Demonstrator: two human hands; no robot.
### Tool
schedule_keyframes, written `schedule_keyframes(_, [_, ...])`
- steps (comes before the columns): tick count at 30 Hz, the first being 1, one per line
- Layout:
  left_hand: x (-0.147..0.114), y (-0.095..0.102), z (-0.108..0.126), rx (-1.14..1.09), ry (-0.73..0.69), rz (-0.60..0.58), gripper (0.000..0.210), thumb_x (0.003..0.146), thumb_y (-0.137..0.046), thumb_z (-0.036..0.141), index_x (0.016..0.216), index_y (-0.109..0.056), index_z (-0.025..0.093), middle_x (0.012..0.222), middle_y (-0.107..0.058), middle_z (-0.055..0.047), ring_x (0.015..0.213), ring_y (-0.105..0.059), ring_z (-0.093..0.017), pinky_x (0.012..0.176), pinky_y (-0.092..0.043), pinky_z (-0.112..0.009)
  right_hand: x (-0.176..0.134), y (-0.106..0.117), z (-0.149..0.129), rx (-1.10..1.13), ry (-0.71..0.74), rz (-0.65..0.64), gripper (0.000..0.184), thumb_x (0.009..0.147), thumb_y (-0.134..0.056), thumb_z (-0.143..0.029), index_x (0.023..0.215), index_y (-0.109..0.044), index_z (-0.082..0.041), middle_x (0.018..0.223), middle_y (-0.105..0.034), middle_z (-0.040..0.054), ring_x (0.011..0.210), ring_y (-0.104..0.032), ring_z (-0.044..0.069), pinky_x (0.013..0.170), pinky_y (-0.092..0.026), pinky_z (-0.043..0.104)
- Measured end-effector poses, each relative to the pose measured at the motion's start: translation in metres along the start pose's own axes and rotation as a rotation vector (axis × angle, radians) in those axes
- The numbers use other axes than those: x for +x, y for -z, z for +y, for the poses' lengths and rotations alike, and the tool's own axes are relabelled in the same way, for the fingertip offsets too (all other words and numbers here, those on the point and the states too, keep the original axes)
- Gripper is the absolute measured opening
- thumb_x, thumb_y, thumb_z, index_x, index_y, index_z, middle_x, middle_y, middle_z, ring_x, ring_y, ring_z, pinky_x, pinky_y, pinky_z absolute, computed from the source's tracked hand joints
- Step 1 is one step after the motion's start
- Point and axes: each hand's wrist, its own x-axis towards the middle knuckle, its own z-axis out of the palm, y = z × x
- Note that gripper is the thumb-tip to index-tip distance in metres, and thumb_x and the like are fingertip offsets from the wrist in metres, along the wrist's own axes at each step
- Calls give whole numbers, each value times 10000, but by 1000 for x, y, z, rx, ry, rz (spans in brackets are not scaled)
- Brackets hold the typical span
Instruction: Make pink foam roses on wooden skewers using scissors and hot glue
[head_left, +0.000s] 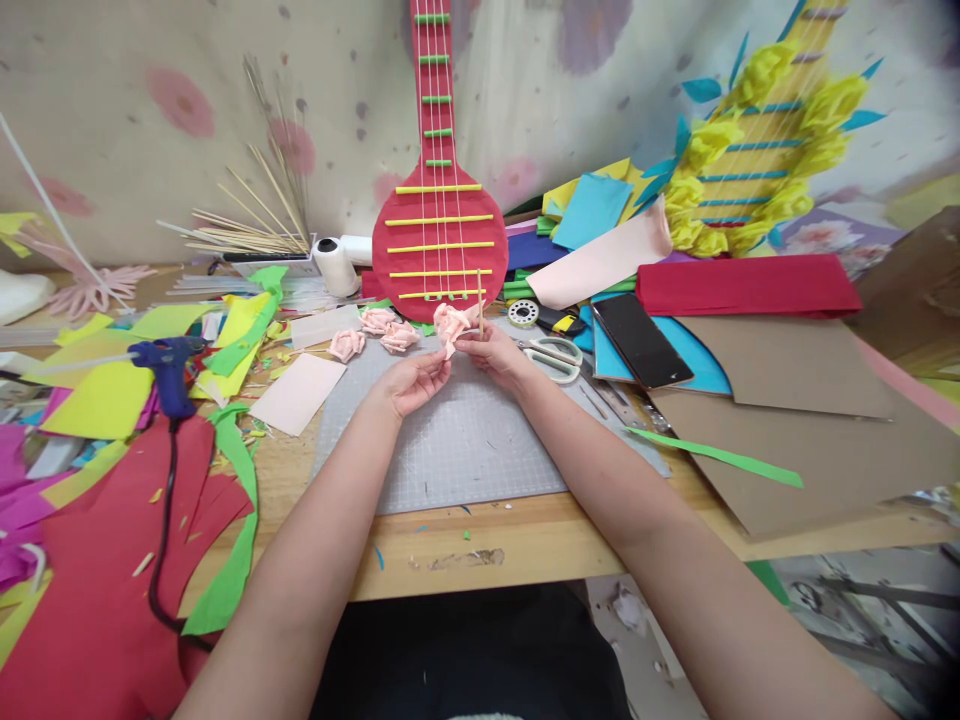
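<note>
Between my two hands, above the grey cutting mat (480,440), is a pink paper flower (451,324). My left hand (417,380) pinches its lower edge with thumb and fingers. My right hand (495,355) has closed on the flower's right side and on a thin wooden stick (480,295) that stands upright there. Left of the hands lie several finished-looking pink paper roses (347,345). Directly behind the flower stands a red paper lute (441,235) with yellow and green bars and white strings. White-handled scissors (553,358) rest to the right of my right hand.
At left, a blue glue gun (169,370) stands among paper scraps, its cable running over red paper (112,570). A black phone (643,340) and brown cardboard (810,450) lie at right. Behind are a thread spool (335,268), wooden sticks (247,232) and a yellow flowered instrument (750,160).
</note>
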Motion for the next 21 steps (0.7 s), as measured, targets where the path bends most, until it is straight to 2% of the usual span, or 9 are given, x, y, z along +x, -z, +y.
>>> schedule_keyframes(6, [-6,0,6,-228,156,-148,221,815,-439,22,990,-564,70,717,-568,-58,583,-547,-59,499,-475,-107,-3,0,-2,4,-38,-67,310,571,-735,-290,702,-485,-162,483,-344,-92,405,-195,13,405,-99,222])
schedule_keyframes(9, [-8,0,7,-282,197,-176,247,821,-429,34,1036,-544,69,736,-563,-66,590,-547,-64,495,-474,-108,-3,0,-2,-7,-60,-63,291,565,-731,-288,658,-488,-158,471,-304,-91,419,-187,19,419,-92,231])
schedule_keyframes(15, [-7,-2,5,-258,159,-95,177,829,-490,123,987,-563,88,684,-547,-48,595,-559,-80,489,-474,-121,-3,-2,-1,-14,-23,-35,313,553,-749,-286,687,-495,-160,496,-338,-89,428,-189,18,428,-103,230])
schedule_keyframes(21, [-1,-4,-4,-147,-8,15,75,794,-520,58,822,-578,96,691,-592,-45,582,-564,-71,526,-493,-136,-2,-4,1,-33,14,-54,339,563,-751,-292,736,-489,-165,538,-395,-88,416,-207,10,413,-100,217])
